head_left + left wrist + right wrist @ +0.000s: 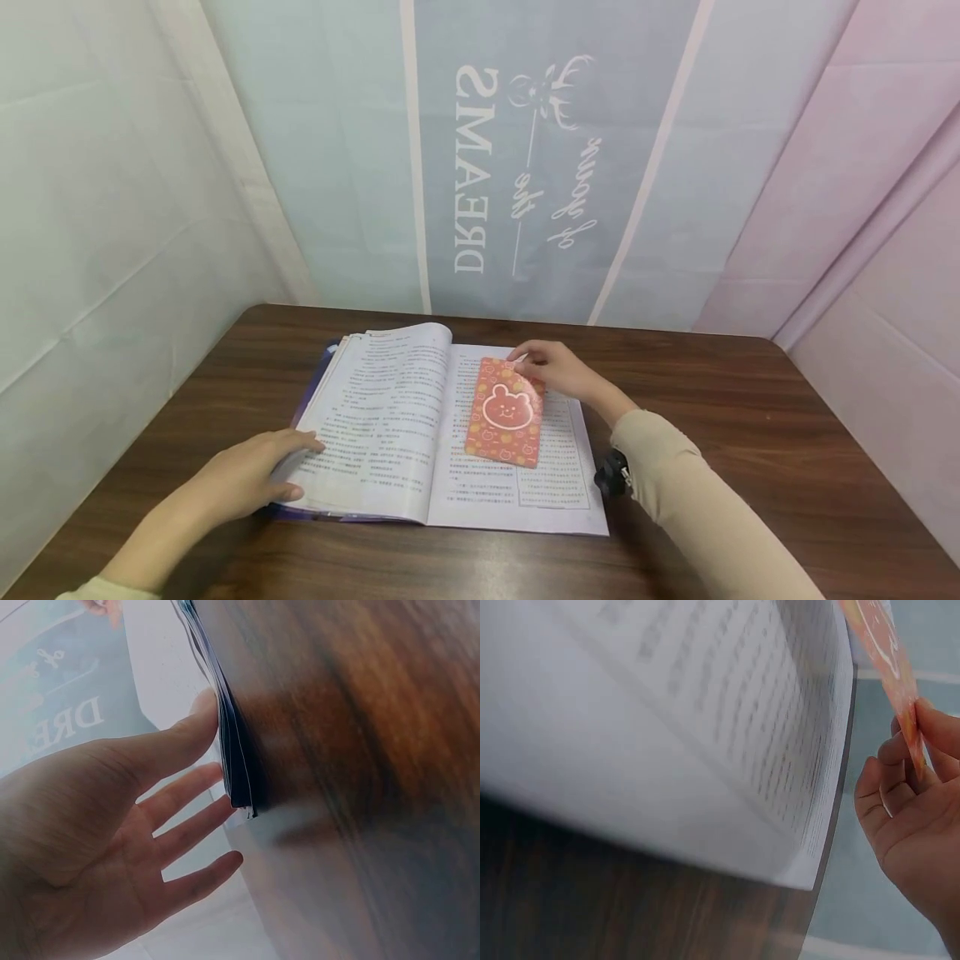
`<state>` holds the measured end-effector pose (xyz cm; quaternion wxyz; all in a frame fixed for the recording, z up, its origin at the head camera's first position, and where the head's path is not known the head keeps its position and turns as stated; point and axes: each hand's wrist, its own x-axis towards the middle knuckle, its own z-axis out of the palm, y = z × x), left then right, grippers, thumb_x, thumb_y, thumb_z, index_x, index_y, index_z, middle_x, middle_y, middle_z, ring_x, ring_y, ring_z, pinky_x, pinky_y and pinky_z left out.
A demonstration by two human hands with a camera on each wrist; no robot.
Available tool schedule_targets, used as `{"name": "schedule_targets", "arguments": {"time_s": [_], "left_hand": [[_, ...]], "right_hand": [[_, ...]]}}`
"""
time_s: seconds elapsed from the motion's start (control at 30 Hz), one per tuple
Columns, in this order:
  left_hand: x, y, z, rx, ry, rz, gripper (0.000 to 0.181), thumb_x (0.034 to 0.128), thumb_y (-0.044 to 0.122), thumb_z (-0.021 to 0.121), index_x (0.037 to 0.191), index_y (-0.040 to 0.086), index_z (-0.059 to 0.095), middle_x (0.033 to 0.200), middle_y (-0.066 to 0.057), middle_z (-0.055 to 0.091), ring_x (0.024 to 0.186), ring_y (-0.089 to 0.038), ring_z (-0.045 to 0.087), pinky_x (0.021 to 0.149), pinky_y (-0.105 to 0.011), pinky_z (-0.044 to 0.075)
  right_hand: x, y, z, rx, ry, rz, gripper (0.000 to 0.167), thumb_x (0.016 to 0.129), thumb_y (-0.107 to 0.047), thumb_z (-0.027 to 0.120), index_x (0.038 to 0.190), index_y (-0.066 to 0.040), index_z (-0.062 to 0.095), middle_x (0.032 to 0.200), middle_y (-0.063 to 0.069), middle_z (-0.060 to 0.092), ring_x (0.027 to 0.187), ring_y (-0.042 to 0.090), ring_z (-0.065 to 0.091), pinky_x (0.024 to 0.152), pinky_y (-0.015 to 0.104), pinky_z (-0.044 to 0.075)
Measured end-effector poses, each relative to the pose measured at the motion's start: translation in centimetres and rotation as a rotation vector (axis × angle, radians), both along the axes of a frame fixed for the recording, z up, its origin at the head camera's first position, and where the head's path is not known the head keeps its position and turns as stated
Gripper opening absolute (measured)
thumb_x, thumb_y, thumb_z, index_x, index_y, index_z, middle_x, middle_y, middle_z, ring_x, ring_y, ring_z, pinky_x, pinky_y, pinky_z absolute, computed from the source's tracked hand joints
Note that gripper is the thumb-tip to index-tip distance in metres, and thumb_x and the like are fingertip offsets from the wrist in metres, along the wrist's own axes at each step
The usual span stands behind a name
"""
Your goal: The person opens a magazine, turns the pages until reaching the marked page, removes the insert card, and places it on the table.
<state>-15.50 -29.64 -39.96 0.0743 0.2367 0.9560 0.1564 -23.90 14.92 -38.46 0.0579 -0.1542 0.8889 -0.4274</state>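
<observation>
An open book (pixel 558 508) with printed pages lies on the table. My right hand (pixel 562 371) pinches the upper right edge of a thin orange-pink card (pixel 507 412) with a bear face, held over the right page. In the right wrist view the thumb and fingers of that hand (pixel 930 832) grip the card (pixel 889 660) almost edge-on. At the book's left edge is my left hand (pixel 247 475), its fingers extended and loosely spread. The left wrist view shows this hand's thumb touching the book's edge (pixel 229 750), with nothing gripped.
The dark wooden table (pixel 720 400) extends around the book. Behind it hangs a blue-grey cloth (pixel 525 275) with mirrored lettering, and pale cloth (pixel 112 208) covers the left side. A black wrist device (pixel 613 473) is on the right arm.
</observation>
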Motion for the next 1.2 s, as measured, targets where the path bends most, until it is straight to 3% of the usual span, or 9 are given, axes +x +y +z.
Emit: {"name": "schedule_targets", "arguments": {"time_s": [0.37,0.6,0.77,1.0,1.2], "left_hand": [[0.1,-0.4,0.0,0.017,-0.026,0.007,0.05,0.0754,0.026,0.085,0.122,0.016,0.068,0.133,-0.019,0.06,0.125,-0.047,0.05,0.096,-0.065,0.043],[0.3,-0.3,0.1,0.032,-0.024,0.001,0.051,0.0759,0.025,0.085,0.123,0.015,0.068,0.135,-0.019,0.058,0.126,-0.047,0.049,0.096,-0.065,0.042],[0.4,-0.1,0.4,0.037,-0.024,-0.006,0.051,0.0764,0.023,0.084,0.123,0.014,0.067,0.134,-0.019,0.059,0.125,-0.047,0.05,0.097,-0.064,0.042],[0.2,0.0,0.8,0.027,-0.023,-0.011,0.051,0.0764,0.021,0.084,0.123,0.012,0.067,0.133,-0.021,0.059,0.124,-0.046,0.051,0.096,-0.064,0.043],[0.2,0.0,0.9,0.022,-0.024,-0.017,0.051,0.0767,0.02,0.084,0.124,0.011,0.067,0.133,-0.022,0.059,0.124,-0.047,0.051,0.096,-0.063,0.044]], "right_hand": [[0.5,5.9,0.2,-0.04,0.011,-0.105,0.026,0.099,-0.016,0.062,0.119,0.0,0.067,0.114,0.02,0.066,0.091,0.023,0.06,0.077,0.032,0.05],[2.3,10.4,0.3,-0.063,-0.1,-0.188,0.03,0.098,-0.02,0.064,0.12,0.001,0.068,0.114,0.017,0.065,0.094,0.023,0.057,0.077,0.031,0.051],[3.8,13.1,0.4,-0.019,-0.137,-0.194,0.031,0.099,-0.022,0.061,0.121,-0.001,0.067,0.111,0.014,0.065,0.093,0.022,0.056,0.076,0.031,0.05],[4.9,14.8,0.3,-0.043,-0.203,-0.211,0.035,0.099,-0.028,0.063,0.122,-0.002,0.067,0.111,0.014,0.065,0.092,0.022,0.057,0.072,0.032,0.054],[4.7,14.9,0.0,0.061,-0.143,-0.2,0.038,0.097,-0.026,0.066,0.125,-0.001,0.065,0.119,0.018,0.064,0.097,0.025,0.057,0.081,0.034,0.05]]}}
